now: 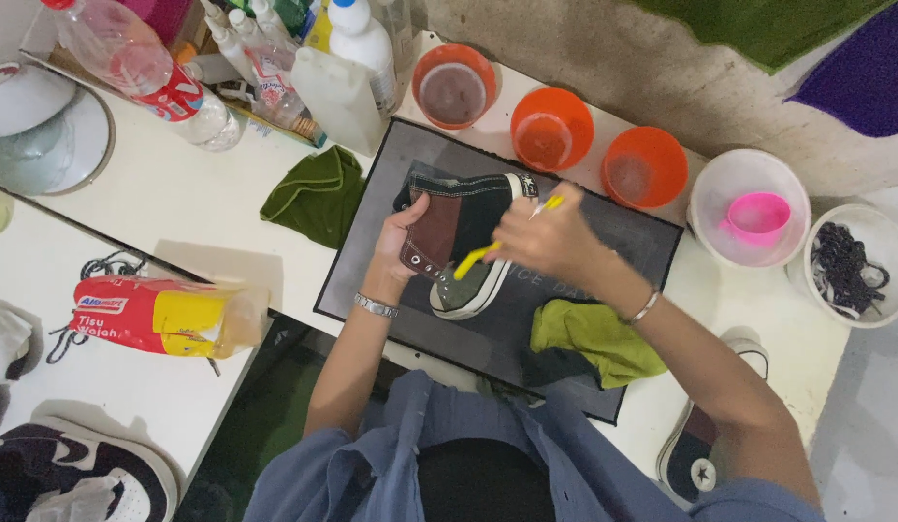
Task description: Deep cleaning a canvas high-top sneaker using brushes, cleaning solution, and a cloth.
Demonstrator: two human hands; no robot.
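Left hand (403, 242) grips a dark high-top sneaker (465, 237) on its side over a grey mat (623, 242), while the right hand (546, 237) closes around a yellow-handled brush (488, 253) held against its white rubber sole; cleaning looks underway, its extent unclear.

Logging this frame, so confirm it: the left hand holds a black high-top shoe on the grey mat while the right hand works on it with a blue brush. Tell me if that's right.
Not quite: the brush is yellow, not blue. The head view shows the left hand holding the black high-top shoe on the grey mat while the right hand works on it with the yellow brush.
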